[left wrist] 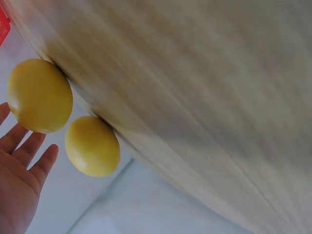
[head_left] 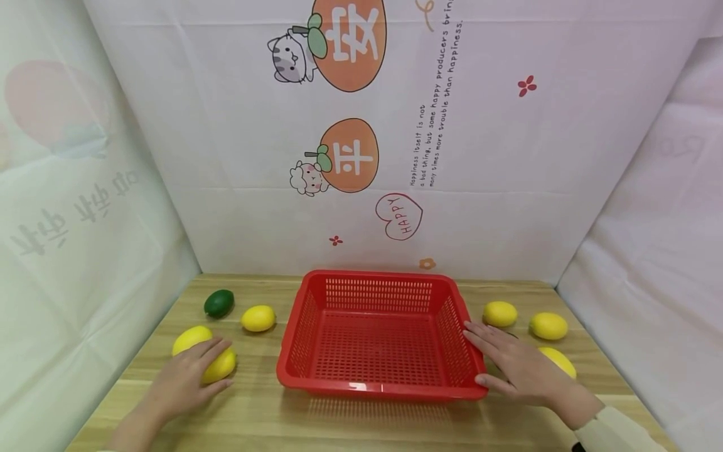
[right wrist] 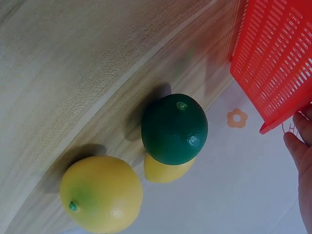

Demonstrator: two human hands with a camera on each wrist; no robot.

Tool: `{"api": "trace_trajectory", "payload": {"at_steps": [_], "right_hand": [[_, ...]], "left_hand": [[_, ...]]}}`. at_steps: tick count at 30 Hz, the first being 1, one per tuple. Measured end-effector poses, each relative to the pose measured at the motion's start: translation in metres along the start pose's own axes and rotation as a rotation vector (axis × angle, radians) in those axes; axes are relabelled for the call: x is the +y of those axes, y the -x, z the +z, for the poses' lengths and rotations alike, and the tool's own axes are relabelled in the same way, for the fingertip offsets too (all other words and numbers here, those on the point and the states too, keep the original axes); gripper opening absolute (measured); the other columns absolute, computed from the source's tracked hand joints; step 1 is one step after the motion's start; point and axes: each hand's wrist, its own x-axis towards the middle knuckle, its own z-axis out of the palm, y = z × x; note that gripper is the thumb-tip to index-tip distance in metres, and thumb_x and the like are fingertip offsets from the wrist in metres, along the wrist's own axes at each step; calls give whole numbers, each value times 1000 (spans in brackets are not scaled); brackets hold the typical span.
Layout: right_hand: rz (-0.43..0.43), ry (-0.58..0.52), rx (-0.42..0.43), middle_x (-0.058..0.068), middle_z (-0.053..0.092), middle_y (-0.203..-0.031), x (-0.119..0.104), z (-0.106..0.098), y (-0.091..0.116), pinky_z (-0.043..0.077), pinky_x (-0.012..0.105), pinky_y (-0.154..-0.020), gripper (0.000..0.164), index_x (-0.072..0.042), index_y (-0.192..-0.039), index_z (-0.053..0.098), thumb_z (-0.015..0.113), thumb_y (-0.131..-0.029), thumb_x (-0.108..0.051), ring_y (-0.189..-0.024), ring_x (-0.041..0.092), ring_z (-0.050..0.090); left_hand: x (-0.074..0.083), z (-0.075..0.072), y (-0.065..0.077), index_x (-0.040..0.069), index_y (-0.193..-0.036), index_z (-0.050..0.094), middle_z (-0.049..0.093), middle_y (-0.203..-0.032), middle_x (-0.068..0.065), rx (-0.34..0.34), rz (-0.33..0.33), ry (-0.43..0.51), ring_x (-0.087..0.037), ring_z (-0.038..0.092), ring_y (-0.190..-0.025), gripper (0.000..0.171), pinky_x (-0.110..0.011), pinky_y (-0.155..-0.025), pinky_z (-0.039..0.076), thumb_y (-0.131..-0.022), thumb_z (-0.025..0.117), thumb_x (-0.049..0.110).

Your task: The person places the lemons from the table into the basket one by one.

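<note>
My left hand (head_left: 179,382) reaches over a yellow lemon (head_left: 222,366), its fingers extended and overlapping the fruit's top. In the left wrist view those loosely spread fingers are right beside the lemon (left wrist: 41,95), not wrapped round it. A second lemon (head_left: 191,338) lies just behind. Midway across the table stands a red plastic basket (head_left: 361,388), with no fruit inside. At its right rim are the fingertips of my right hand (head_left: 522,364), fingers fairly straight. A dark green lime (right wrist: 174,129), mostly hidden behind that hand in the head view, sits on the table.
Left of the basket are another green lime (head_left: 219,304) and a lemon (head_left: 258,319). On the right lie three lemons, one at the back (head_left: 500,314), one farther right (head_left: 548,326) and one partly behind my hand (head_left: 558,361). Printed white cloth (head_left: 480,238) surrounds the wooden table.
</note>
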Motion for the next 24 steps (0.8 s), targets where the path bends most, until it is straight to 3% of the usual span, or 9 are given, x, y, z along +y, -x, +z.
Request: {"api": "trace_trajectory", "payload": {"at_steps": [12,15,19,24], "right_hand": [[11,11,-7,17,49,-142,-1,-1,0,10,13,-111,70,3,-135,52,73,-83,-39,-123,34,52],[18,26,-10,15,49,-142,-1,-1,0,23,18,-109,70,2,-136,52,73,-83,-40,-124,33,52],[21,38,-16,15,49,-143,-1,-1,1,44,35,-96,70,1,-136,52,72,-84,-41,-124,31,52],[15,29,-23,16,48,-143,0,0,1,50,46,-90,71,2,-137,51,73,-84,-40,-124,33,51]], "left_hand": [[-2,3,-1,4,-133,56,55,-129,-26,-126,-48,17,-44,56,-112,67,-58,-86,49,-76,83,27],[-2,3,-1,4,-134,56,55,-130,-25,-157,-67,18,-43,56,-113,67,-58,-86,50,-77,82,26],[-1,1,-1,5,-135,55,54,-130,-25,-196,-93,18,-43,55,-114,67,-58,-86,50,-77,82,24],[0,-1,-2,3,-134,55,55,-128,-26,-212,-102,16,-43,56,-113,66,-57,-85,51,-76,82,20]]}}
